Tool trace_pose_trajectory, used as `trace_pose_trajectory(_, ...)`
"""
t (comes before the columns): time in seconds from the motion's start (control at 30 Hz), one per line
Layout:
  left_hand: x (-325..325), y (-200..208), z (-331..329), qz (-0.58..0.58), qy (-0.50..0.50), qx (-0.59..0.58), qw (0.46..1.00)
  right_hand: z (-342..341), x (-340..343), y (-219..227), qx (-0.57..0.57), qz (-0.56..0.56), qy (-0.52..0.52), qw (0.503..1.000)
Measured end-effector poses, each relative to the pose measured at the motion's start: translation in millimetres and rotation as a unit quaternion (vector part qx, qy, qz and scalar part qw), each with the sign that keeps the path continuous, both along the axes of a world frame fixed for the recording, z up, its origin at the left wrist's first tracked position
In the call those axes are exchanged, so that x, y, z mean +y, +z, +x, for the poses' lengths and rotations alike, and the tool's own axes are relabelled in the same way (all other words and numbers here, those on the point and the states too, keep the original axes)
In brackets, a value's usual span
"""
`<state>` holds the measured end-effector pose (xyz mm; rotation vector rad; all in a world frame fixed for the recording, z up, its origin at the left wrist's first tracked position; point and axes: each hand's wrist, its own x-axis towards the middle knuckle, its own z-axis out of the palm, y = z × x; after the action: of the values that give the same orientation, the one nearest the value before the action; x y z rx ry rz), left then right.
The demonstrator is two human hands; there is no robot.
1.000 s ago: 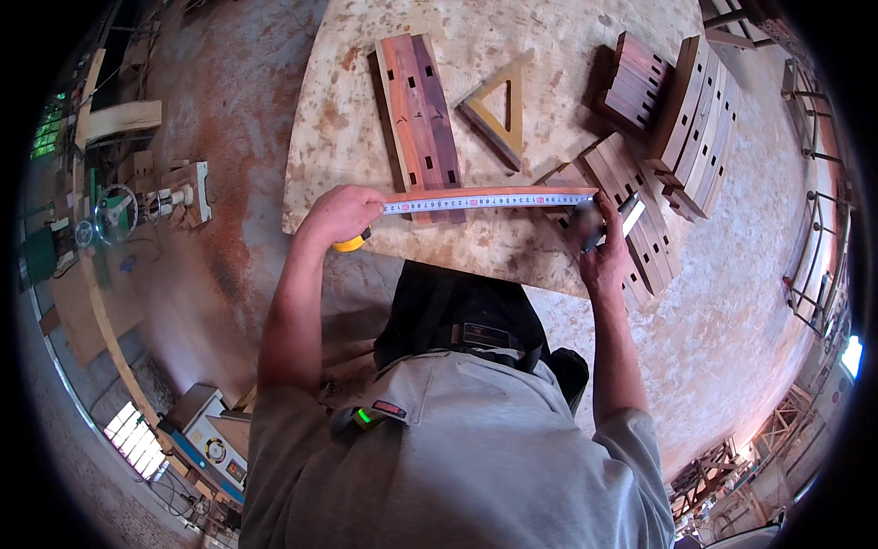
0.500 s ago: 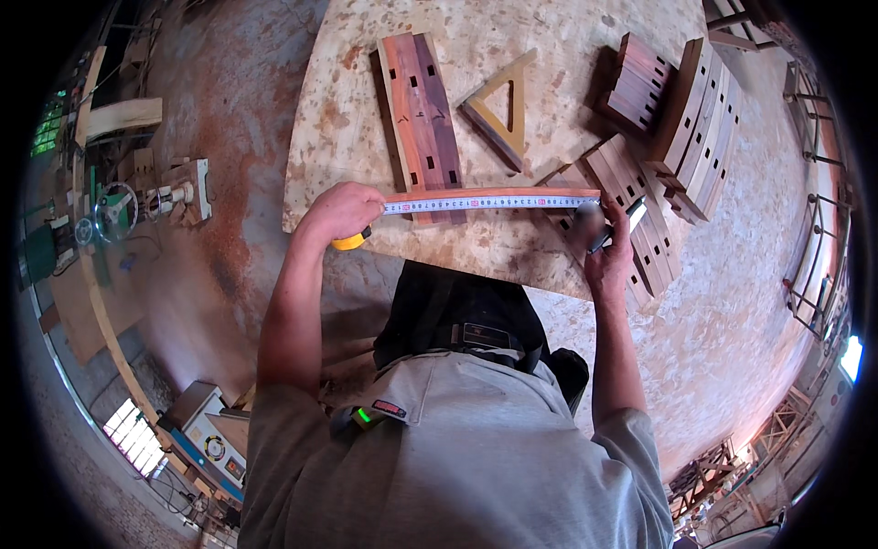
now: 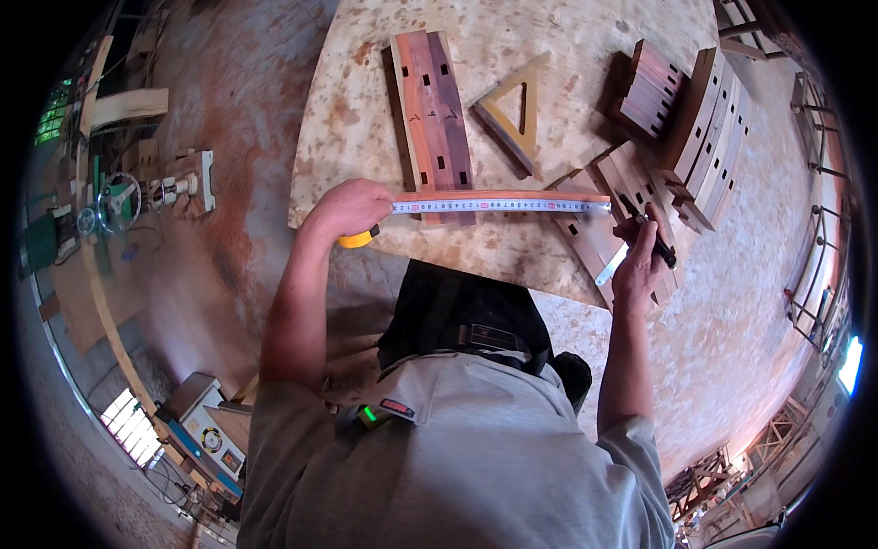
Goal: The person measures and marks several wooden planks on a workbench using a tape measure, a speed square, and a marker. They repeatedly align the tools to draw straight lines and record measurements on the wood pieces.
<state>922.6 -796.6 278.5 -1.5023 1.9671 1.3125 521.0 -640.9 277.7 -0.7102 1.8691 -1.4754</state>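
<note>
A yellow tape measure [image 3: 358, 238] is in my left hand [image 3: 352, 206], whose closed fingers also pinch the left end of a narrow reddish wood strip [image 3: 512, 195]. The extended white tape blade [image 3: 521, 207] runs along the strip's near edge. Off the strip's right end, my right hand [image 3: 640, 265] is closed around a dark, slim-handled tool [image 3: 666, 252] with a flat silvery blade [image 3: 611, 264]; its exact kind is unclear. Under the strip lie slotted wooden boards [image 3: 428, 119] placed side by side, with pencil marks on them.
A wooden triangle square [image 3: 512, 114] lies on the pale plywood tabletop [image 3: 352, 119]. Several slotted curved wood pieces [image 3: 704, 128] and a shorter block group [image 3: 649, 91] sit at the right. More slotted boards [image 3: 585, 233] lie beside my right hand. Machines [image 3: 210, 430] stand at the left.
My right hand has moved right, away from the strip's end, and the tool in it has turned so its silvery blade points toward me. My left hand keeps the tape and strip together.
</note>
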Motion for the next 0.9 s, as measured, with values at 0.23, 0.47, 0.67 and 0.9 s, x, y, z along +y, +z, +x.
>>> trace_pose_trajectory(0.23, 1, 2, -1, 0.017, 0.016, -0.011, 1.0, 12, -20, 26, -0.101, 0.033, 0.014, 0.994)
trace_pose_trajectory(0.47, 0, 1, -1, 0.019, 0.007, -0.01, 1.0, 24, -31, 16, -0.114, 0.026, 0.055, 0.992)
trace_pose_trajectory(0.67, 0, 7, -4, 0.014, 0.009, -0.016, 1.0, 33, -37, 11, -0.15, 0.06, 0.11, 0.981)
trace_pose_trajectory(0.9, 0, 5, -2, 0.009, 0.012, -0.014, 1.0, 33, -39, 0, -0.132, 0.047, 0.111, 0.984)
